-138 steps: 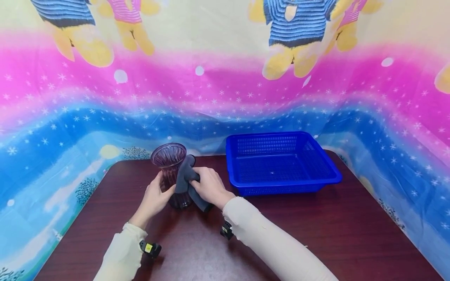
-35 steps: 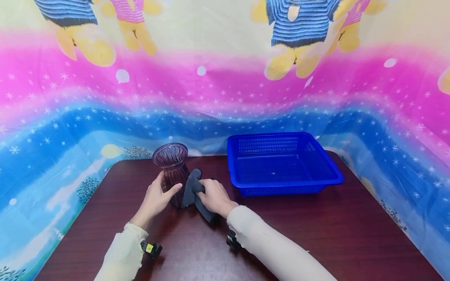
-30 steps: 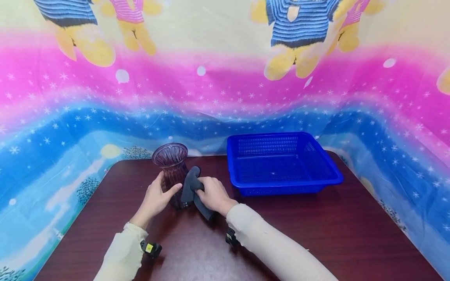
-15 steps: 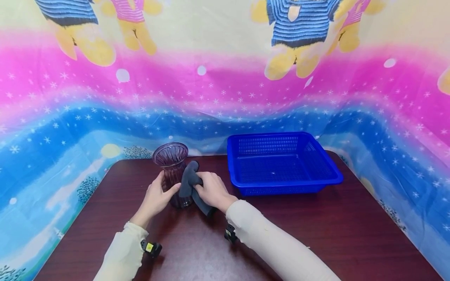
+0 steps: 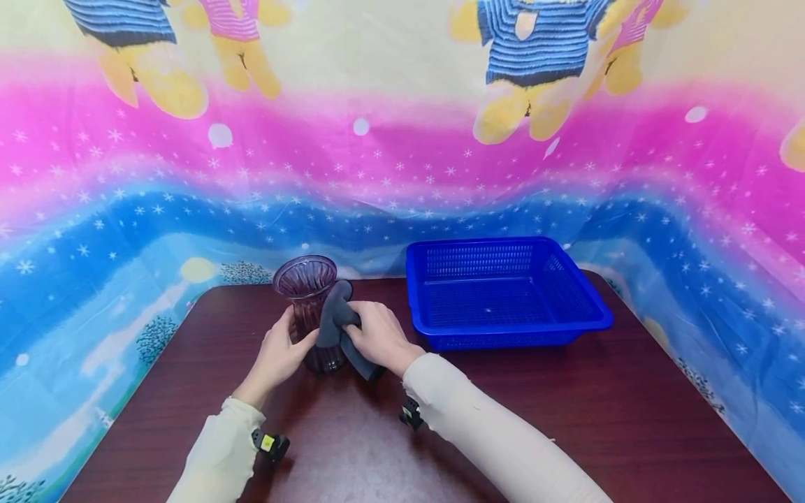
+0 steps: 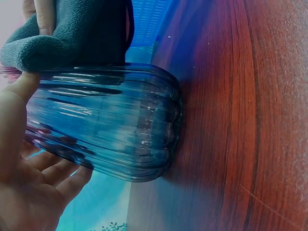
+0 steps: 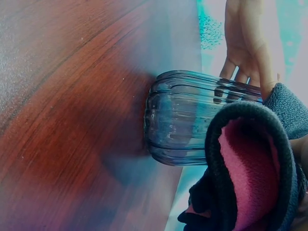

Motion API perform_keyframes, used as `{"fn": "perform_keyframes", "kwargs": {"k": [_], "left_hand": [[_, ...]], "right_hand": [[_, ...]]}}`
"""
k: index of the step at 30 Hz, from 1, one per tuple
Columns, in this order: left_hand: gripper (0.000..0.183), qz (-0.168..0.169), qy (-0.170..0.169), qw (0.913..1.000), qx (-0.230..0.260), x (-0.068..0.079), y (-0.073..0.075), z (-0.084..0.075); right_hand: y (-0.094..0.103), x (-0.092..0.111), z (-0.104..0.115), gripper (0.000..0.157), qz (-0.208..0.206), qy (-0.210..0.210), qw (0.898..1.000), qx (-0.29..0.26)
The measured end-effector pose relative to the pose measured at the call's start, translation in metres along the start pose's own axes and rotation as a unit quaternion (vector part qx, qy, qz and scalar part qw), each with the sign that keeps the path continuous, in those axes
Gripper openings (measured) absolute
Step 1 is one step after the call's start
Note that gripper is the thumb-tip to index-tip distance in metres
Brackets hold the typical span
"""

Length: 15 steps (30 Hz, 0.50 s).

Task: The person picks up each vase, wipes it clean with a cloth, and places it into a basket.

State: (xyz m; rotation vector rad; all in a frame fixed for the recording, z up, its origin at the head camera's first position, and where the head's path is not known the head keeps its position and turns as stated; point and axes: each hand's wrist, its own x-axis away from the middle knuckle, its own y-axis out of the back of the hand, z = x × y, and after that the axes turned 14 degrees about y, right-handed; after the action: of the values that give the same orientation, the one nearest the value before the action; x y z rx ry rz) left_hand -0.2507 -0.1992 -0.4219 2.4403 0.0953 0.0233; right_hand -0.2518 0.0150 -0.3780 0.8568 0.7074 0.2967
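Note:
A purple-tinted ribbed glass vase with a flared rim stands upright at the left of the table. Fingers on its far side and thumb on its near side, my left hand holds it around the middle. My right hand grips a bunched dark grey cloth against the vase's right side, below the rim. In the left wrist view the cloth lies along the glass beside my left thumb. A pink inner face of the cloth shows in the right wrist view, where folds hide part of the vase.
A blue plastic basket with perforated walls sits at the back right of the dark wood table. Behind the table hangs a patterned curtain in pink and blue. Each sleeve carries a small black wrist camera.
Over the last second my right hand has slid the cloth upward along the vase's side, back to about its height of 4.6 s ago. My left hand and the vase stay in place.

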Motion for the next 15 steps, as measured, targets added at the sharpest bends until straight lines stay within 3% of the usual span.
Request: {"fn": "perform_keyframes", "kwargs": {"k": [15], "left_hand": [[0.074,0.004,-0.009,0.9999,0.006,-0.0001,-0.0003,0.0007]], "right_hand": [[0.0018,-0.0018,0.0031,0.013,0.002,0.007,1.0,0.023]]}}
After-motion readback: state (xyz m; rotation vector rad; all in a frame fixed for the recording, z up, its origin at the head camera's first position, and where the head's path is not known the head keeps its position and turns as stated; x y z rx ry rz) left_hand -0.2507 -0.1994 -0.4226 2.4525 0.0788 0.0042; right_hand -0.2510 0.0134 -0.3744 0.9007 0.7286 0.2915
